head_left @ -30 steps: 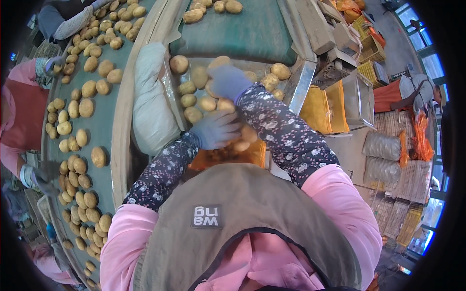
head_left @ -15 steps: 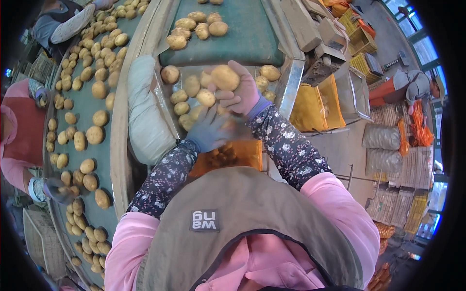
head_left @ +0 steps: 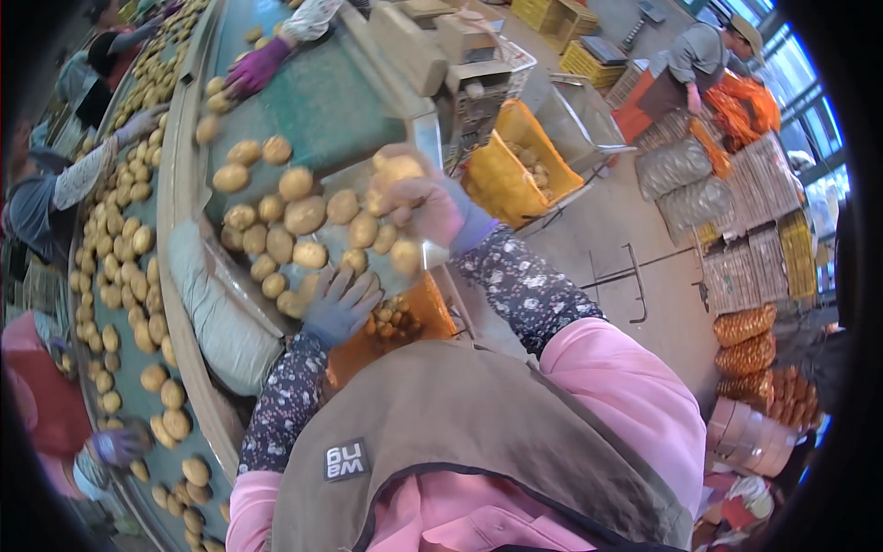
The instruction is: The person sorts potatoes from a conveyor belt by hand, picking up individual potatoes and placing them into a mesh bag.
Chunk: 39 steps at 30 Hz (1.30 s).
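Observation:
My right hand (head_left: 428,204), in a pink-and-purple glove, is lifted over the sorting tray (head_left: 331,124) and shut on a potato (head_left: 397,172). My left hand (head_left: 340,304), in a blue-grey glove, rests with spread fingers on the near edge of the potato pile (head_left: 294,235), holding nothing. Just below it an orange mesh bag (head_left: 405,322) hangs open with several small potatoes inside. Floral sleeves, a pink top and a brown vest fill the lower part of the view.
A long green conveyor (head_left: 138,368) full of potatoes runs down the left, with other people's gloved hands on it (head_left: 115,446). A white sack (head_left: 225,322) pads the rail. Yellow crates (head_left: 520,166), filled mesh sacks (head_left: 745,327) and a person (head_left: 699,55) stand right.
The view has swung left and up. My right hand has risen from the pile with a potato; my left hand has slid to the pile's near edge above the orange bag.

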Each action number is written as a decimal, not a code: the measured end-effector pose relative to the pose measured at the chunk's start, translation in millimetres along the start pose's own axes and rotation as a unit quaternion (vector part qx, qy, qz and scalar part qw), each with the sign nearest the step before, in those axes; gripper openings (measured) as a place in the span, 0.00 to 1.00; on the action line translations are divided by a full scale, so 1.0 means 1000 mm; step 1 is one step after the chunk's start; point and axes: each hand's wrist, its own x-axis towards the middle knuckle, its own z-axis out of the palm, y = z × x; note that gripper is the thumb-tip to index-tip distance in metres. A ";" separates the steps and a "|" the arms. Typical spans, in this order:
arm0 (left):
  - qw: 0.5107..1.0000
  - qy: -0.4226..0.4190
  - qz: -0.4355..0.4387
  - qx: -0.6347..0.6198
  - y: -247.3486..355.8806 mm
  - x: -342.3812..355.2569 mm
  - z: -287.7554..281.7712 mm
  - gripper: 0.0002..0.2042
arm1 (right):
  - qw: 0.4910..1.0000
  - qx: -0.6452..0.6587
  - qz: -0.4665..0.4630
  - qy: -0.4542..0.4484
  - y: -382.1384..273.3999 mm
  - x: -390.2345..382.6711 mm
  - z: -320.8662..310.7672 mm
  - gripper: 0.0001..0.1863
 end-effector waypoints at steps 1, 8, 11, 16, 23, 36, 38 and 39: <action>0.999 0.020 -0.034 0.004 0.000 0.002 -0.001 0.21 | 0.989 -0.098 -0.082 0.080 -0.019 -0.007 -0.003 0.31; 0.997 0.018 -0.074 -0.035 -0.002 0.018 -0.003 0.21 | 0.182 -0.730 -0.452 0.480 -0.246 -0.056 -0.082 0.37; 0.996 0.016 -0.073 -0.050 0.001 0.016 -0.003 0.20 | 0.090 -0.759 -0.276 0.583 -0.252 -0.051 -0.102 0.37; 0.995 0.011 -0.090 -0.042 -0.003 0.014 0.006 0.20 | 0.453 -0.753 -0.424 0.219 -0.134 0.015 -0.056 0.33; 0.992 0.086 -0.080 -0.045 -0.016 0.019 0.025 0.19 | 0.597 -0.780 -0.181 -0.047 0.067 0.034 -0.033 0.35; 0.977 0.069 -0.201 -0.012 -0.013 0.025 0.019 0.20 | 0.613 -0.753 -0.227 -0.075 0.083 0.083 -0.008 0.21; 0.983 0.026 -0.179 -0.014 -0.010 0.028 0.015 0.19 | 0.581 -0.783 -0.212 -0.067 0.092 0.110 -0.008 0.20; 0.990 0.006 -0.141 0.013 -0.006 0.026 0.014 0.19 | 0.547 -0.811 -0.195 -0.064 0.099 0.118 -0.007 0.18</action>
